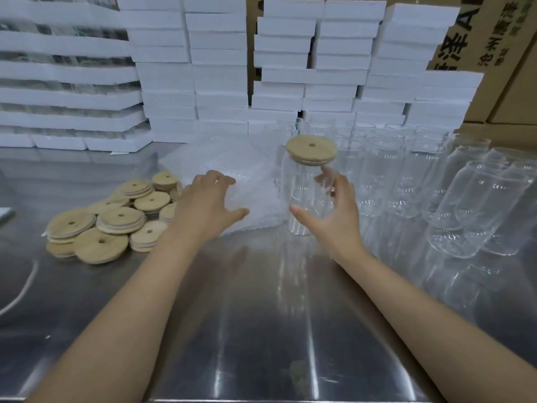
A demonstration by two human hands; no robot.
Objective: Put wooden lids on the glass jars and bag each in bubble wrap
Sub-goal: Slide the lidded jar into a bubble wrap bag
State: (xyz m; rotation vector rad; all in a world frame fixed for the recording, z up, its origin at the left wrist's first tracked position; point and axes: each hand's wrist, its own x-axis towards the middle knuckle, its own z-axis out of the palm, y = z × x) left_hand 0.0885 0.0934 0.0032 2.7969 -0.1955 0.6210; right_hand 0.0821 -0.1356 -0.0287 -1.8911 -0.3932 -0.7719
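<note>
Resting left hand (207,203): I see fingers (223,180) spread, touching bubble wrap (229,155).
Right hand (337,216): thumb and fingers wrapped around lidded glass jar (303,190).

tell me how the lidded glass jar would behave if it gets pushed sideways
Tall and narrow, the lidded jar would probably tip before sliding. Its smooth glass on the shiny steel table looks slippery, and likely fragile if it falls.

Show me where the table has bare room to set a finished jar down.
The steel table's near half is bare. So is the strip between the wooden lids and the white boxes. Crowded: bubble wrap mid-table, lidded jar in the right hand, open jars at right.
</note>
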